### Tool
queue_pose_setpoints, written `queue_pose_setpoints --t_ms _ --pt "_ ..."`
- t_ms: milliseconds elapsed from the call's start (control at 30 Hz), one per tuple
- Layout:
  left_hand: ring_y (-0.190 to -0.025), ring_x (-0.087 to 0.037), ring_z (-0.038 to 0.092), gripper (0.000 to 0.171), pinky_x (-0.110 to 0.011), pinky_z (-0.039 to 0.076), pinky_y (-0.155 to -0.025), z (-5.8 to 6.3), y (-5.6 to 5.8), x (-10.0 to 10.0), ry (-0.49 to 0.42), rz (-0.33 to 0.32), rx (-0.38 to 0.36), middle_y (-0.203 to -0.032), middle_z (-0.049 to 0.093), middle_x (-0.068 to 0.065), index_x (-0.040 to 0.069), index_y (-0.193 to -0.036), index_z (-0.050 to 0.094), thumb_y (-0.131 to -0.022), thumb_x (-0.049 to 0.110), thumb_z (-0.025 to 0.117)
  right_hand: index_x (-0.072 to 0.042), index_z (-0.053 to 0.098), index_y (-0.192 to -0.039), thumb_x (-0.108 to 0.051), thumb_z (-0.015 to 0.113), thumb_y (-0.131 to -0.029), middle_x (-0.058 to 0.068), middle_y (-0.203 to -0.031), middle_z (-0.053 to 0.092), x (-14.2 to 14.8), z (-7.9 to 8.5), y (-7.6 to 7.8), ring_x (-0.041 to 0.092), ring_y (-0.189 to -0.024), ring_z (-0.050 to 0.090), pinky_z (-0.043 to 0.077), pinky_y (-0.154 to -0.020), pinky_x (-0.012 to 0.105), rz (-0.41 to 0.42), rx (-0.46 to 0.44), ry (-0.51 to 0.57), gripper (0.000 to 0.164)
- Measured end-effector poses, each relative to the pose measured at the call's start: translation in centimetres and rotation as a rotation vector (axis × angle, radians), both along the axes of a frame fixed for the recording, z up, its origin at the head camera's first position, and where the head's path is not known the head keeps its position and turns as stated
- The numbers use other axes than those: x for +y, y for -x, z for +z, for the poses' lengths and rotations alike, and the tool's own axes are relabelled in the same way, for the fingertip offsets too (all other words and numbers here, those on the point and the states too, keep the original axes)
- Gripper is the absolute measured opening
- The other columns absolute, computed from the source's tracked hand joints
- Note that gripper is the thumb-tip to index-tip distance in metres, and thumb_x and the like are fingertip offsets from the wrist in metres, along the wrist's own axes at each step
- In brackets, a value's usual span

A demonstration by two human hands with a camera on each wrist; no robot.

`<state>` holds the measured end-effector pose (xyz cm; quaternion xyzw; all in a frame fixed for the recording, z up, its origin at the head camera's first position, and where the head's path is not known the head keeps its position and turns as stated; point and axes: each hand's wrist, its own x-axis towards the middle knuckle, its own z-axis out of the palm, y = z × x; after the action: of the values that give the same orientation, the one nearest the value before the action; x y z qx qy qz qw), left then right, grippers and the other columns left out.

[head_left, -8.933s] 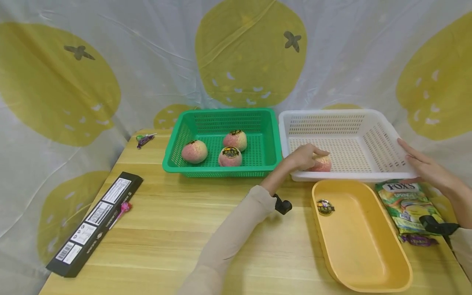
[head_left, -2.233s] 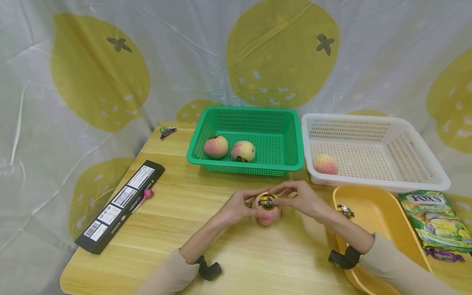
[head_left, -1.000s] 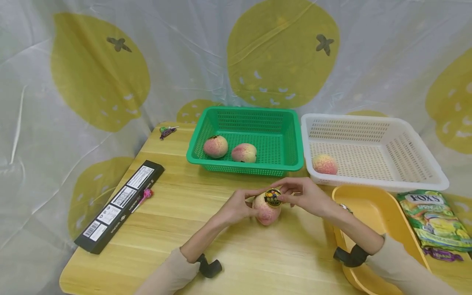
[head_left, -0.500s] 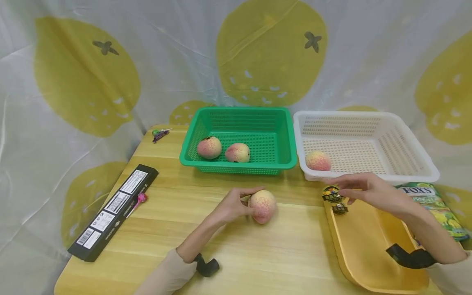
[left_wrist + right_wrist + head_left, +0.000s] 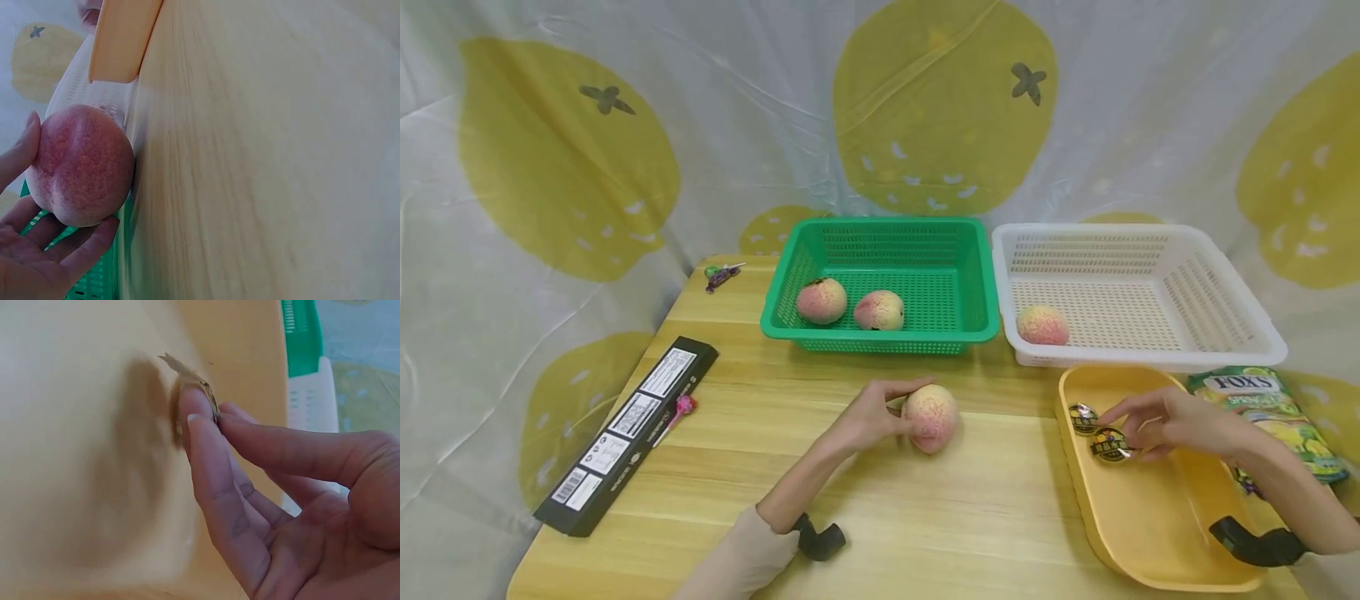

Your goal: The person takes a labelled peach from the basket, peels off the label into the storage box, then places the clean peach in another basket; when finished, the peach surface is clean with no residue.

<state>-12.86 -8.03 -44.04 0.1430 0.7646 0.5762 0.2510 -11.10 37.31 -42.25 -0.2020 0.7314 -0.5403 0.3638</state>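
Observation:
My left hand holds a pink-and-cream peach on the table, thumb on one side and fingers on the other. In the left wrist view the peach shows its crease, and its skin bears no sticker on the visible side. Over the yellow tray, my right hand pinches a peeled black-and-gold sticker between thumb and fingers. The right wrist view shows that sticker edge-on and bent at the fingertips. A second such sticker lies in the tray beside it.
A green basket holds two peaches; a white basket holds one peach. Right of the tray lies a FOX'S candy bag. On the left are a long black box, a pink lollipop and small wrapped candies.
The sticker has come off the peach, and my right hand has carried it right and down into the yellow tray. My left hand has stayed on the peach. Earlier, that peach lay in the green basket.

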Motion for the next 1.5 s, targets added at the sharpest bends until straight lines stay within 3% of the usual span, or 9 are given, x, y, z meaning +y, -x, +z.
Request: queue_pose_setpoints --t_ms 300,700,933,1067,1233,1300,1333,1400,1500 --pt "-0.138 -0.036 0.053 0.065 -0.025 0.054 -0.084 0.0 0.3 0.1 -0.007 -0.012 0.019 -0.155 0.052 -0.018 0.008 -0.148 0.057 -0.088 -0.008 0.075 0.022 0.059 -0.126 0.009 0.058 -0.094 0.001 -0.091 0.069 -1.5 -0.9 -0.7 0.005 -0.071 0.061 0.055 -0.062 0.023 -0.029 -0.031 -0.066 0.035" --pt "-0.141 -0.039 0.052 0.064 -0.030 0.055 -0.095 -0.2 0.8 0.1 -0.007 -0.003 0.024 -0.156 0.052 -0.017 0.008 -0.148 0.058 -0.088 -0.005 0.077 0.018 0.061 -0.128 0.006 0.062 -0.092 0.011 -0.093 0.069 -2.3 -1.2 -0.6 0.008 -0.078 0.067 0.062 -0.065 0.029 -0.050 0.008 -0.127 0.038" --pt "-0.142 -0.039 0.050 0.064 -0.030 0.056 -0.094 -0.2 0.8 0.0 0.006 -0.009 0.029 -0.156 0.052 -0.017 0.007 -0.148 0.057 -0.087 -0.008 0.075 0.009 0.064 -0.133 -0.013 0.060 -0.104 0.030 -0.128 0.067 -2.0 1.1 -1.1 -0.006 -0.098 0.065 0.063 -0.073 0.034 -0.052 0.089 -0.296 0.036" --pt "-0.143 -0.041 0.048 0.064 -0.029 0.056 -0.091 -0.1 0.6 0.0 0.000 -0.013 0.028 -0.156 0.052 -0.017 0.005 -0.147 0.057 -0.087 -0.009 0.074 0.005 0.060 -0.140 -0.021 0.053 -0.109 0.027 -0.132 0.067 -0.1 3.8 -0.9 -0.010 -0.099 0.065 0.062 -0.073 0.032 -0.099 0.253 -0.419 0.040" --pt "-0.146 -0.042 0.045 0.063 -0.033 0.055 -0.097 0.1 0.4 0.0 0.008 -0.021 0.043 -0.155 0.053 -0.015 0.005 -0.147 0.057 -0.088 -0.008 0.074 -0.003 0.065 -0.136 -0.012 0.056 -0.107 -0.023 -0.112 0.074 4.1 6.2 0.3 -0.013 -0.088 0.064 0.054 -0.065 0.014 -0.461 0.605 -0.444 0.031" --pt "-0.146 -0.040 0.045 0.063 -0.036 0.054 -0.101 0.1 0.4 -0.1 0.023 -0.020 0.050 -0.154 0.054 -0.013 0.006 -0.147 0.058 -0.088 -0.006 0.075 -0.008 0.062 -0.143 -0.008 0.057 -0.106 -0.032 -0.127 0.062 6.0 6.1 1.4 -0.019 -0.108 0.057 0.049 -0.086 0.005 -0.585 0.750 -0.403 0.037" --pt "-0.147 -0.040 0.045 0.063 -0.038 0.054 -0.103 0.1 0.3 -0.1 0.032 -0.021 0.061 -0.154 0.055 -0.013 0.007 -0.147 0.058 -0.088 -0.006 0.075 -0.011 0.056 -0.149 -0.006 0.055 -0.106 -0.025 -0.141 0.058 6.8 5.9 2.0 -0.013 -0.124 0.053 0.044 -0.103 0.008 -0.617 0.800 -0.390 0.043" --pt "-0.147 -0.039 0.046 0.062 -0.043 0.053 -0.106 0.0 0.3 -0.2 0.041 -0.023 0.069 -0.153 0.056 -0.012 0.008 -0.147 0.059 -0.088 -0.005 0.076 -0.017 0.036 -0.162 -0.006 0.051 -0.108 -0.004 -0.166 0.035 8.2 5.4 3.0 0.009 -0.154 0.031 0.024 -0.130 0.031 -0.639 0.854 -0.415 0.058" --pt "-0.146 -0.041 0.047 0.062 -0.048 0.051 -0.109 0.0 0.3 -0.3 0.044 -0.030 0.082 -0.152 0.057 -0.014 0.007 -0.146 0.060 -0.088 -0.004 0.076 -0.026 0.003 -0.168 -0.011 0.042 -0.111 0.023 -0.173 -0.009 10.1 4.3 4.3 0.051 -0.157 -0.013 -0.008 -0.120 0.074 -0.597 0.781 -0.451 0.070"
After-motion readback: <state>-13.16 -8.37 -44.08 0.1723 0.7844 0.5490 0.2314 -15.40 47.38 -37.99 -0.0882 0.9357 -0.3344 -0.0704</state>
